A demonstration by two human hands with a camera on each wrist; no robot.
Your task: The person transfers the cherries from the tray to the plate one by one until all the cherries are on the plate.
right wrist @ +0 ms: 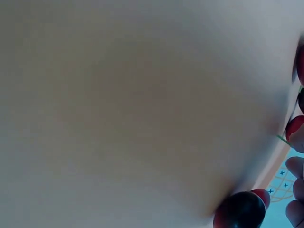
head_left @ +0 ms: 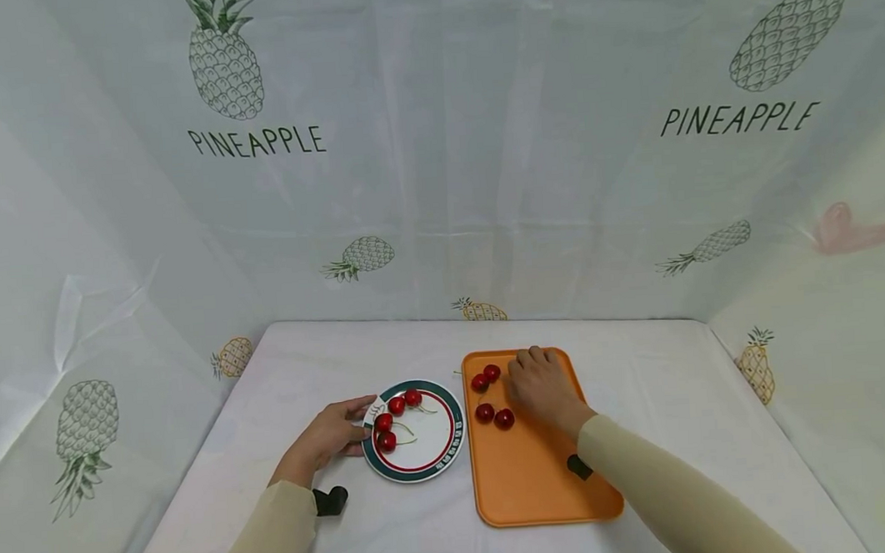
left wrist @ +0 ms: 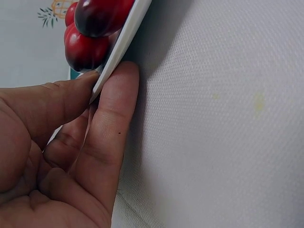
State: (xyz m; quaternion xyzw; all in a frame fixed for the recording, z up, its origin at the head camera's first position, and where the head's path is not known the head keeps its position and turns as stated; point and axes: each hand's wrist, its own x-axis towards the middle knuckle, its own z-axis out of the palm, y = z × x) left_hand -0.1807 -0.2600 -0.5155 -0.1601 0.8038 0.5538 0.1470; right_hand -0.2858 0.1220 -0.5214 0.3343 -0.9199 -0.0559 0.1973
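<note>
My left hand (head_left: 330, 433) pinches the left rim of a white plate (head_left: 429, 448) with a green border and a red ring. In the left wrist view the thumb (left wrist: 71, 99) lies on top of the rim and a finger (left wrist: 111, 109) is beneath it. Several red cherries (head_left: 387, 441) with stems lie on the plate's left side. Over the far part of an orange tray (head_left: 524, 481), my right hand (head_left: 546, 384) has its fingers bent downward. The right wrist view shows fingertips (right wrist: 295, 166) at the edge, one against a stemmed cherry (right wrist: 293, 124); much of that grip is cut off.
Several dark red cherries (head_left: 485, 413) lie on the tray's left half, beside the right hand. Plate and tray stand side by side on a white-covered table (head_left: 381, 530). Behind them hangs a pale curtain (head_left: 483, 182) printed with pineapples.
</note>
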